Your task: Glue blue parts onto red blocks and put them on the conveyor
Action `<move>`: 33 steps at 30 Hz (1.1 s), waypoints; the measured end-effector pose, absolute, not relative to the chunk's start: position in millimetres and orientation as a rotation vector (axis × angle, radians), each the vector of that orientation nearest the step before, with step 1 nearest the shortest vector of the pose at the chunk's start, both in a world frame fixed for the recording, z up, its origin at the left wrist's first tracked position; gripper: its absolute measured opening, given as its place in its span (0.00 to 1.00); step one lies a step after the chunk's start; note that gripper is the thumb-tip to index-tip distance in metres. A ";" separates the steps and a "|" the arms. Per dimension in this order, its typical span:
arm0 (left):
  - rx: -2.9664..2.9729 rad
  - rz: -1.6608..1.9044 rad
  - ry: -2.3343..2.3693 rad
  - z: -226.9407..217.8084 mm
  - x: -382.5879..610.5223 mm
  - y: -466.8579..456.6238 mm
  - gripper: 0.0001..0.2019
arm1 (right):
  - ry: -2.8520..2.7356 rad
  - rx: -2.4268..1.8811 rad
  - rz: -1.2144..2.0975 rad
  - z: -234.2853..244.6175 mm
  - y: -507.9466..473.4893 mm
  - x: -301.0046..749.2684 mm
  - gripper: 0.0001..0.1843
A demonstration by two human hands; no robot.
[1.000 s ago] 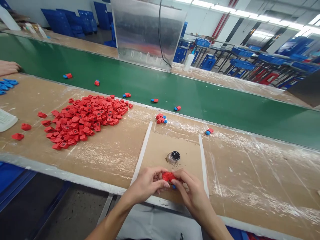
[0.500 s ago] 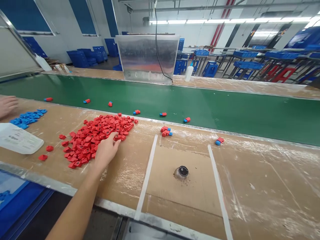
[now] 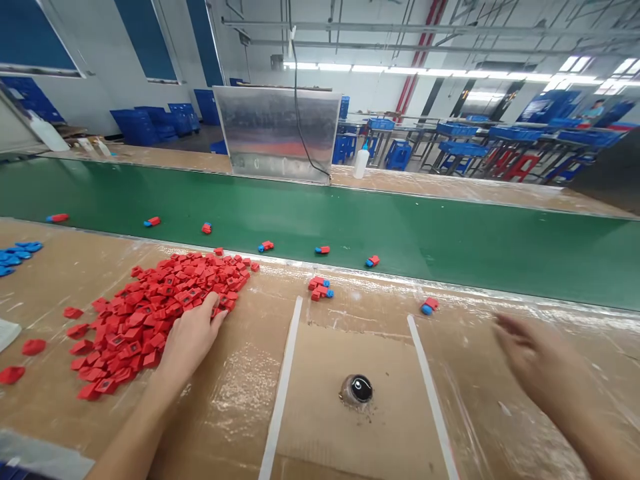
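Observation:
A heap of small red plastic pieces (image 3: 145, 313) lies on the brown-covered bench. My left hand (image 3: 193, 330) reaches into its right edge, thumb and fingers closed around a red piece (image 3: 217, 311). Over the bench at the right is my right hand (image 3: 530, 357), smeared by motion, so its fingers are unclear. Between the hands, a round black-topped fixture (image 3: 361, 388) sticks up through a cardboard sheet (image 3: 400, 427) flanked by white tape strips. Behind it lie a small cluster of joined red-and-blue pieces (image 3: 320, 289) and one more red-and-blue piece (image 3: 430, 306).
A green conveyor belt (image 3: 470, 247) runs behind the bench, carrying several red-and-blue pieces along its near side. Blue pieces (image 3: 17, 256) lie at far left. Beyond the belt stand a metal panel (image 3: 280, 133) and a white bottle (image 3: 361, 162).
My right hand has come into view at the right. The view has shifted, and my left hand remains at the heap's edge. The co-worker's hand at the left has left view.

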State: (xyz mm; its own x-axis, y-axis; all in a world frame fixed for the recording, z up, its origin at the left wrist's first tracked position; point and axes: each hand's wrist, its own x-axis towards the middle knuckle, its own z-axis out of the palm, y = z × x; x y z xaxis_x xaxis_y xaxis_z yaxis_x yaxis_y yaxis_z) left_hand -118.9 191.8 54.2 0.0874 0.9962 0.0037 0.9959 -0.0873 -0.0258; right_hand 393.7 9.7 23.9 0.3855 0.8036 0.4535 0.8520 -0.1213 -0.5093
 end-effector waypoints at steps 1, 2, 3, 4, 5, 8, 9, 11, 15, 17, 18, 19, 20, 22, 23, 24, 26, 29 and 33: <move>-2.317 -0.001 -2.117 54.6 -120.4 189.2 0.13 | -1.433 -1.950 -0.081 23.7 40.5 389.6 0.20; -2.339 -0.036 -2.136 54.7 -122.4 185.5 0.12 | -1.490 -1.958 -0.020 22.4 74.2 383.6 0.18; -2.363 -0.084 -2.165 54.5 -124.6 180.8 0.12 | -1.538 -1.972 0.035 20.1 108.6 376.3 0.17; -2.388 -0.142 -2.202 53.7 -126.7 174.9 0.11 | -1.553 -2.006 0.073 17.1 141.2 368.2 0.16; -2.411 -0.208 -2.244 52.2 -128.6 168.2 0.11 | -1.542 -2.056 0.102 13.6 170.3 360.1 0.16; -2.490 -0.455 -2.314 43.3 -130.8 144.2 0.10 | -1.378 -2.263 0.156 2.2 226.7 341.3 0.16; -2.528 -0.541 -2.304 38.9 -130.3 135.9 0.10 | -1.309 -2.326 0.173 -1.1 235.4 337.9 0.16; -2.621 -0.688 -2.272 28.7 -127.0 120.2 0.09 | -1.201 -2.408 0.207 -6.2 242.7 335.4 0.15; -2.751 -0.969 -2.319 12.0 -112.7 95.7 0.08 | -1.179 -2.396 0.275 -5.8 240.1 338.8 0.13; -2.798 -1.123 -2.368 10.5 -101.5 86.0 0.08 | -1.209 -2.338 0.303 0.0 235.2 339.1 0.12; -2.835 -1.185 -2.385 11.6 -95.0 81.6 0.08 | -1.226 -2.301 0.313 4.0 230.9 338.1 0.12; -2.879 -1.237 -2.399 13.5 -88.0 77.4 0.08 | -1.245 -2.257 0.322 8.5 224.9 336.1 0.12; -2.936 -1.280 -2.406 15.9 -80.7 73.5 0.08 | -1.272 -2.205 0.337 13.3 216.6 333.2 0.13; -3.062 -1.343 -2.391 20.3 -66.2 66.4 0.07 | -1.353 -2.084 0.401 23.5 191.9 324.4 0.16; -3.114 -1.367 -2.376 21.7 -59.4 63.3 0.07 | -1.400 -2.022 0.448 28.6 175.3 318.7 0.18; -3.152 -1.381 -2.360 22.3 -53.3 60.3 0.07 | -1.446 -1.966 0.501 33.8 156.1 312.5 0.19; -3.178 -1.387 -2.331 21.6 -43.3 55.0 0.07 | -1.555 -1.844 0.604 43.4 112.6 298.9 0.21; -3.137 -1.410 -2.340 19.0 -33.0 48.1 0.06 | -1.735 -1.646 0.681 54.0 48.2 278.5 0.21; -3.145 -1.538 -2.340 18.3 -20.4 38.4 0.06 | -1.858 -1.595 0.578 59.6 -3.2 255.2 0.15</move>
